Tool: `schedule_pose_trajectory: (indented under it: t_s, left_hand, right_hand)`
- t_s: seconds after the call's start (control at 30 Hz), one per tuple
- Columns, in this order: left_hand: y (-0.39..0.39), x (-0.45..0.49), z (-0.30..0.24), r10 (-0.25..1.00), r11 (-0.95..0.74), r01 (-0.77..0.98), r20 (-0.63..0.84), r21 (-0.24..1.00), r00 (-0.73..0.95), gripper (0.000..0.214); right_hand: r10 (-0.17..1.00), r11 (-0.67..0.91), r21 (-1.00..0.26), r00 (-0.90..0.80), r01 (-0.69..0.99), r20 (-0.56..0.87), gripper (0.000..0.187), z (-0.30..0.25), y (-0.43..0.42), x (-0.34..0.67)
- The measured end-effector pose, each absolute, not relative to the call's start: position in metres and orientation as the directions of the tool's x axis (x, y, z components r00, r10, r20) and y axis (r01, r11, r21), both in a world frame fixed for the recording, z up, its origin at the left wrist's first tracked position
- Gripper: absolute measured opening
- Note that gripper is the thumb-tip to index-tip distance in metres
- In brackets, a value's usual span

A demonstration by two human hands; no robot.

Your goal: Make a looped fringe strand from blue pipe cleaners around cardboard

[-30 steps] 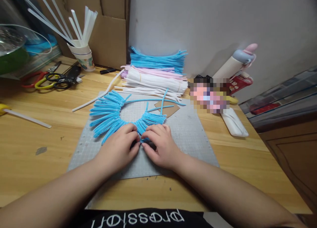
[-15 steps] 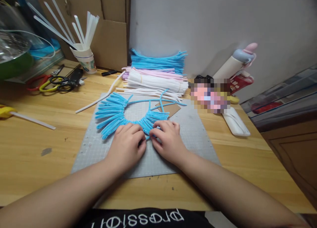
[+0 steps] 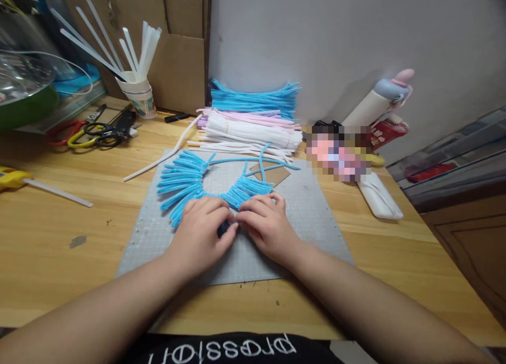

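Note:
A ring of folded blue pipe cleaners (image 3: 185, 182) fans out on a grey cutting mat (image 3: 300, 221). My left hand (image 3: 201, 235) and my right hand (image 3: 264, 227) meet at the ring's near edge, fingers curled and pinched together on the blue pipe cleaners. Their fingertips touch over a dark gap, and what lies between them is mostly hidden. A loose blue pipe cleaner (image 3: 256, 161) trails from the ring toward a brown card piece (image 3: 274, 175).
Stacks of blue, pink and white pipe cleaners (image 3: 253, 118) lie at the back by the wall. A cup of glue sticks (image 3: 138, 95), scissors (image 3: 93, 134) and a yellow tool (image 3: 16, 178) are at the left. A bottle (image 3: 375, 103) and a white case (image 3: 377, 195) are at the right.
The view has shifted slightly, so everything sits a little right and lower. My fingers have pinched closer together at the ring's near edge.

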State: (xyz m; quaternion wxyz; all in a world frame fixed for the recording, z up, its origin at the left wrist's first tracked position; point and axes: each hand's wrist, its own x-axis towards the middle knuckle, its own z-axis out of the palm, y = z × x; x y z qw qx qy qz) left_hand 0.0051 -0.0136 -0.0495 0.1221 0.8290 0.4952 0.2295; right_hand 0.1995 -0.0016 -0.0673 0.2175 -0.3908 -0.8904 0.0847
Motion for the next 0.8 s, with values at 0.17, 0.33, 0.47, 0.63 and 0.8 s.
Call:
schedule_pose_trajectory:
  t_s: [0.17,0.33,0.47,0.63,0.8]
  left_hand:
    - [-0.001,-0.010,-0.041,0.879,-0.477,0.767,0.211,0.430,0.428,0.017]
    - [0.001,-0.006,-0.050,0.786,-0.608,0.727,0.114,0.319,0.607,0.022]
    - [-0.001,0.000,-0.051,0.808,-0.579,0.751,0.104,0.316,0.580,0.019]
    - [-0.004,0.002,-0.048,0.841,-0.529,0.774,0.096,0.348,0.532,0.021]
    - [-0.008,0.005,-0.051,0.851,-0.516,0.787,0.100,0.337,0.515,0.016]
  right_hand:
    - [0.767,0.640,-0.385,-0.580,0.665,0.273,0.015,-0.073,0.001,0.199]
    - [0.773,0.631,-0.410,-0.578,0.659,0.261,0.012,-0.074,0.002,0.202]
    - [0.770,0.633,-0.417,-0.585,0.652,0.253,0.013,-0.072,0.002,0.205]
    - [0.765,0.638,-0.430,-0.586,0.638,0.266,0.012,-0.073,0.001,0.204]
    - [0.751,0.654,-0.419,-0.605,0.630,0.264,0.014,-0.074,0.000,0.202]
